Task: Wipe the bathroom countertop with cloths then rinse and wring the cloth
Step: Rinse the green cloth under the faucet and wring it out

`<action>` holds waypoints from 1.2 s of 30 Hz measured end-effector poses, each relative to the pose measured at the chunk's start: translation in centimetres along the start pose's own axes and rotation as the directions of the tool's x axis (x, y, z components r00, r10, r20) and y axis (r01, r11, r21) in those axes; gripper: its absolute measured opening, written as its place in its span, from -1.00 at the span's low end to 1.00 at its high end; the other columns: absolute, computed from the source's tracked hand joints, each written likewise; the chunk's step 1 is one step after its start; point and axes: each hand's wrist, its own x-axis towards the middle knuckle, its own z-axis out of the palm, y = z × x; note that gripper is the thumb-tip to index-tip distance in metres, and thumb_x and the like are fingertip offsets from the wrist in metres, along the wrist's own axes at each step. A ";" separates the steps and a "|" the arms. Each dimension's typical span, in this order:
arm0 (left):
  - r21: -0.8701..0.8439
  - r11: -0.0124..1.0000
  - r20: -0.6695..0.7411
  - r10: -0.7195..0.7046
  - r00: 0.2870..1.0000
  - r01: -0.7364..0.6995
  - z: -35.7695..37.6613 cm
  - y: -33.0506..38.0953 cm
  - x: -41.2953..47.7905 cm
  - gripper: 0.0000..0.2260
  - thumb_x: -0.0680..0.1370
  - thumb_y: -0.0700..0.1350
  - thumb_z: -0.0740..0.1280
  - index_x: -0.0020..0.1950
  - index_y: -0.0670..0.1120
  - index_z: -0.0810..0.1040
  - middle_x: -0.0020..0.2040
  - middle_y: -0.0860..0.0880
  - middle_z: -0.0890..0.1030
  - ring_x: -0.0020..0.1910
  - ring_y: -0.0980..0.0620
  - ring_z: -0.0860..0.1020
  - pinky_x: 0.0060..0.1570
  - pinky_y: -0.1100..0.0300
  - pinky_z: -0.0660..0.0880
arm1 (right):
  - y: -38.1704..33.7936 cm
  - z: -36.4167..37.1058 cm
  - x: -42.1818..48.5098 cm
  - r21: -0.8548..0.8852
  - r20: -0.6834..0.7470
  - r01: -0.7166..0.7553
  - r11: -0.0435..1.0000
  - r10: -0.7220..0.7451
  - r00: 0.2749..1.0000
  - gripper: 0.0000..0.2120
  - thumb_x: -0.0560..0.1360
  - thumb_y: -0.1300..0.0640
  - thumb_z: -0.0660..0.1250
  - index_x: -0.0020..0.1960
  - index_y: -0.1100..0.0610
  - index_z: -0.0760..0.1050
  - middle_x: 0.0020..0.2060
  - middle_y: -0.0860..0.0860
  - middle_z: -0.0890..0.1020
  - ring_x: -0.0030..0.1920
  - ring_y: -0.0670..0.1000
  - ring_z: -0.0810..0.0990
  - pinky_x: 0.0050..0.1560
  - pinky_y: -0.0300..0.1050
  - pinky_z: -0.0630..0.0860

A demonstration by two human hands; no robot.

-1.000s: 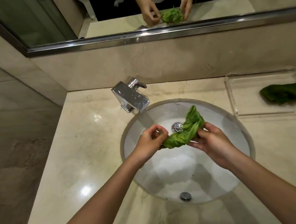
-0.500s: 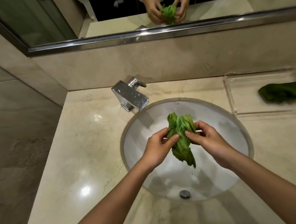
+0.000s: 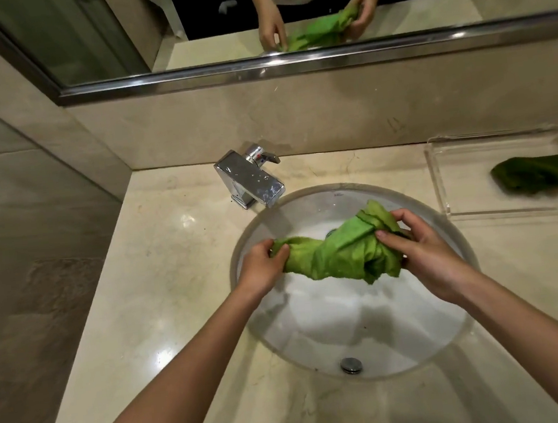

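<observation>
Both hands hold a bright green cloth (image 3: 340, 249) above the white sink basin (image 3: 319, 345). The left hand (image 3: 262, 264) grips the cloth's narrow, twisted end, its fingers (image 3: 280, 250) curled round it. The right hand (image 3: 423, 251) clutches the thicker, bunched end, fingers and thumb clamped on the folds. The cloth stretches between them, just in front of the chrome faucet (image 3: 250, 183). To the right, a darker green cloth (image 3: 533, 174) lies in a clear tray (image 3: 440, 187) on the marble surface (image 3: 172, 257).
</observation>
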 end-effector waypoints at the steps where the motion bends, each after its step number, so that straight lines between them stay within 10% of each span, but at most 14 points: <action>1: 0.030 0.999 0.019 -0.016 1.000 0.016 0.2 -0.3 -0.1 -0.85 0.57 -0.11 0.27 -0.17 -0.12 0.49 -0.32 -0.01 0.47 -0.24 -0.05 0.47 -0.15 -0.02 0.51 | -0.2 0.2 0.0 -0.004 0.024 0.010 1.000 -0.010 1.000 -0.91 0.50 0.22 0.31 -0.02 0.12 0.44 -0.19 0.08 0.66 -0.22 0.07 0.61 -0.23 -0.05 0.49; 8: -0.631 0.773 0.056 -0.043 0.998 0.068 0.4 1.3 -1.7 -0.80 0.62 -0.03 0.18 0.20 -0.03 0.46 0.12 -0.03 0.58 0.10 0.02 0.56 0.12 -0.03 0.52 | -0.4 -0.6 0.5 -0.234 0.180 0.075 0.969 -0.033 0.983 -0.79 0.44 0.42 0.31 0.02 0.21 0.41 -0.10 0.11 0.59 -0.09 0.10 0.57 0.00 0.13 0.48; 15: -0.454 0.835 0.194 0.434 0.880 -0.312 -1.4 7.3 -2.6 -0.85 0.63 -0.19 0.11 0.12 -0.16 0.44 -0.09 0.01 0.50 -0.11 0.20 0.48 -0.05 0.31 0.45 | -0.1 -0.3 0.0 -0.391 0.311 -0.036 0.920 0.169 0.935 -0.47 0.25 -0.10 0.51 0.13 0.02 0.41 -0.03 0.06 0.60 0.04 0.02 0.57 0.13 -0.01 0.47; 24: -0.384 0.854 0.376 0.492 0.785 -0.351 -3.3 10.3 -2.5 -0.84 0.63 -0.19 0.13 -0.01 -0.04 0.49 -0.16 0.14 0.52 -0.14 0.21 0.48 -0.09 0.33 0.45 | -0.6 2.2 0.9 -0.346 0.242 0.055 0.936 0.033 0.970 -0.07 0.20 -0.18 0.55 0.43 -0.30 0.10 0.38 -0.21 0.21 0.37 -0.16 0.21 0.13 -0.34 0.28; 30: -0.387 0.870 0.339 0.441 0.831 -0.304 -5.0 10.2 -2.3 -0.84 0.61 -0.06 0.15 -0.03 -0.06 0.50 -0.17 0.15 0.54 -0.12 0.19 0.51 -0.10 0.31 0.45 | -2.4 3.2 2.2 -0.280 0.389 0.095 0.955 0.022 0.921 -0.56 0.35 0.10 0.47 0.21 0.06 0.49 0.12 -0.09 0.62 0.20 -0.11 0.52 0.22 -0.18 0.45; 36: -0.490 0.853 0.278 0.350 0.894 -0.182 -6.4 9.3 -2.3 -0.78 0.59 0.05 0.17 0.03 -0.03 0.53 -0.06 -0.01 0.56 -0.02 0.06 0.53 0.00 0.21 0.48 | -1.2 1.8 3.0 -0.585 0.201 0.201 0.785 -0.100 0.974 -0.80 0.38 0.04 0.48 -0.04 0.06 0.57 -0.13 0.03 0.62 -0.06 0.06 0.58 -0.04 0.01 0.53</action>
